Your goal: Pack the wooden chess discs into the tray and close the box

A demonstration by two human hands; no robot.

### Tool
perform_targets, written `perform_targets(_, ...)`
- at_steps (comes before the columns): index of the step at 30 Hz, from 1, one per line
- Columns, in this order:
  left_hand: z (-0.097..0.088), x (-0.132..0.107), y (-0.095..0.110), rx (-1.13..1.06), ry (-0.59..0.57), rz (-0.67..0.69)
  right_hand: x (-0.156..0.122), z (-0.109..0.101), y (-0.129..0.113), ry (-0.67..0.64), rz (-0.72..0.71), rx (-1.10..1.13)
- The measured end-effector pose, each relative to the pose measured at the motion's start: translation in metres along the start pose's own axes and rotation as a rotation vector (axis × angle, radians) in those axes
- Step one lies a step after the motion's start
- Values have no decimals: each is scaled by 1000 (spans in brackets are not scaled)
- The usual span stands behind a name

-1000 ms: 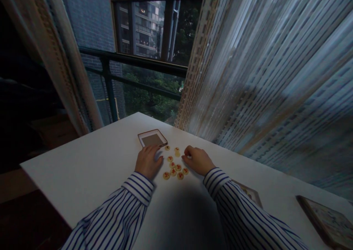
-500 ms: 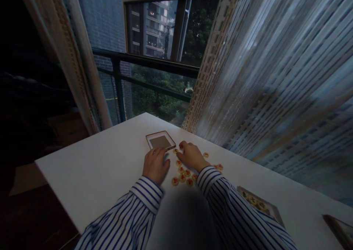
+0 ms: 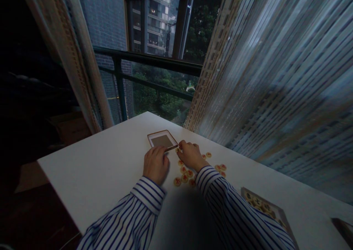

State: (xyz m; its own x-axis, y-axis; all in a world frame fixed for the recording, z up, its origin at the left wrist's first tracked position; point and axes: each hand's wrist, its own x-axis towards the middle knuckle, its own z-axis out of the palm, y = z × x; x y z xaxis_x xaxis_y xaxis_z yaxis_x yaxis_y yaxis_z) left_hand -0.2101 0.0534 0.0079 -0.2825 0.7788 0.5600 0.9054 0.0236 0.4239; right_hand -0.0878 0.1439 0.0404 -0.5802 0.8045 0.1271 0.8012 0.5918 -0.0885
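A shallow open box (image 3: 171, 148) with a brown rim and a grey-brown bottom lies on the table. My left hand (image 3: 156, 164) rests at its near edge, fingertips against the rim and thumb held apart. Just right of the box, my right hand (image 3: 191, 156) has thumb and fingers closed around a round xiangqi piece (image 3: 178, 150) with a black character. Below and partly under that hand lie several pieces with red characters (image 3: 184, 177). More red pieces (image 3: 220, 167) are scattered to the right of my right wrist.
On the white table (image 3: 104, 161), a tray of black-lettered pieces (image 3: 256, 202) sits beside my right forearm, which partly hides it. A dark-edged object (image 3: 343, 229) is cut off at the right. Curtains (image 3: 264, 80) and a railing (image 3: 154, 64) stand beyond the table.
My right thumb and fingers have closed in on the black-lettered piece beside the box. My left hand stays at the box's edge, its thumb slightly closer in. The view has shifted slightly.
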Motion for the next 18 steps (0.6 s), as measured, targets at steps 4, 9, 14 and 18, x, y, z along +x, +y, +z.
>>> perform_targets(4,0,2,-1,-66,70,6,-7,-1,3,103,-73,17)
perform_targets(9,0,4,-2,-220,216,43,-22,-8,3,335,-247,20)
perform_targets(14,-3,2,7,-454,159,-26,-35,-18,-2,515,-400,10)
perform_targets(18,-6,3,16,-761,-1,-197,-41,-23,-7,560,-451,45)
